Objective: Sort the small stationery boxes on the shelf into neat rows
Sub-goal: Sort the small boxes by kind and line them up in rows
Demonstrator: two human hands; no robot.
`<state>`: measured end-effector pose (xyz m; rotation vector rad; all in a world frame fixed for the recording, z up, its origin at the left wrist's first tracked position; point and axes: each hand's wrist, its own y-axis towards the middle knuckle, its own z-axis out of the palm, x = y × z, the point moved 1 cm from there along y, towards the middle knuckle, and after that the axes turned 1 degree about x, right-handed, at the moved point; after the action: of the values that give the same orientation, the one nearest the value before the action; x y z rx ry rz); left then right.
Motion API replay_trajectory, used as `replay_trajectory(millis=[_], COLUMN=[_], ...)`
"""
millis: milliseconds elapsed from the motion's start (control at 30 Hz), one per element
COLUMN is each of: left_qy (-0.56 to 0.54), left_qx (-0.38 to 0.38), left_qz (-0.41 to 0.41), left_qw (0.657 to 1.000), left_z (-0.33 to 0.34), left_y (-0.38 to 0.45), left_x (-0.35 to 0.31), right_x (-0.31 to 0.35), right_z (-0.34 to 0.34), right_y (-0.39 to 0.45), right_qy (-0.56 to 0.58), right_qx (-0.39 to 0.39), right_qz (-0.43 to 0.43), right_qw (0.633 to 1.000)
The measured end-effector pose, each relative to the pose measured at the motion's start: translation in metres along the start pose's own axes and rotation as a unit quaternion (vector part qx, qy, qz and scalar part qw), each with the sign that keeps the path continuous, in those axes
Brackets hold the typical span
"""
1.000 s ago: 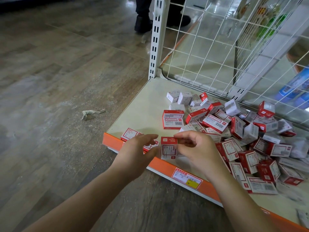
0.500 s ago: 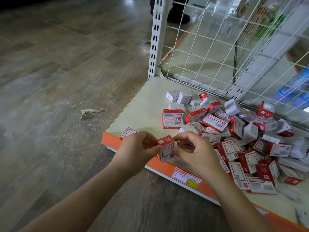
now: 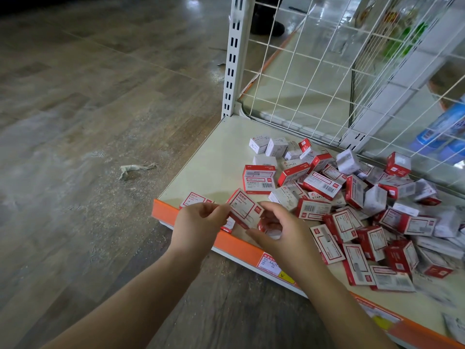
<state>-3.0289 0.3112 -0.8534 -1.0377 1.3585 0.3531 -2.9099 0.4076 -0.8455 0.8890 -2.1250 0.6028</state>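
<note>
1. The small red-and-white cardboard box (image 3: 245, 209) is tilted at the shelf's front-left corner, about 7 o'clock from the loose pile of red-and-white boxes (image 3: 352, 205).
2. Left hand (image 3: 198, 222) pinches its left end – thumb and fingertips on the edge.
3. Right hand (image 3: 281, 230) is just beside it at 4 o'clock, fingers curled loosely; can't tell if they touch the box or hold anything.
4. Handling, prob.: light, stiff card, crushable corners, slick print – take it by the short ends.
5. A flat red-and-white box (image 3: 195, 199) lies at 9 o'clock, partly behind the left hand, a likely row start.
6. Around: cream shelf board (image 3: 214, 159) w/ orange front strip (image 3: 163, 210), white wire grid back (image 3: 327, 84), crumpled paper scrap (image 3: 136, 168) on the wooden floor (image 3: 75, 109). The pile at 3 o'clock crowds the row space.
</note>
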Motion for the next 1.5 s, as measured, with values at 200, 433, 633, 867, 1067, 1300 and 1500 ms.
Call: replay_trajectory(millis=[200, 433, 633, 867, 1067, 1300, 1500], left_qy=[0.047, 0.113, 0.187, 0.181, 0.245, 0.490, 0.526], left_qx=[0.050, 0.088, 0.091, 0.081, 0.068, 0.057, 0.068], left_qz=[0.032, 0.098, 0.122, 0.119, 0.146, 0.213, 0.245], left_qw=[0.997, 0.985, 0.971, 0.973, 0.956, 0.844, 0.811], left_z=[-0.003, -0.003, -0.002, -0.004, -0.008, -0.018, -0.026], left_y=[-0.001, 0.001, 0.005, 0.006, 0.010, 0.024, 0.033], left_x=[0.005, 0.009, 0.011, 0.008, 0.009, 0.005, 0.005], right_x=[-0.001, 0.004, 0.005, 0.000, -0.002, 0.001, 0.007], right_z=[-0.005, -0.005, -0.004, -0.002, -0.003, -0.008, -0.002], right_y=[-0.001, -0.003, -0.004, 0.000, 0.010, 0.034, 0.060], right_qy=[-0.060, -0.105, -0.100, -0.122, -0.125, -0.161, -0.179], right_qx=[-0.031, -0.014, 0.000, 0.000, -0.006, -0.002, 0.007], right_qz=[-0.038, -0.040, -0.026, -0.032, -0.036, -0.042, -0.008], right_qw=[0.997, 0.994, 0.995, 0.992, 0.992, 0.986, 0.984])
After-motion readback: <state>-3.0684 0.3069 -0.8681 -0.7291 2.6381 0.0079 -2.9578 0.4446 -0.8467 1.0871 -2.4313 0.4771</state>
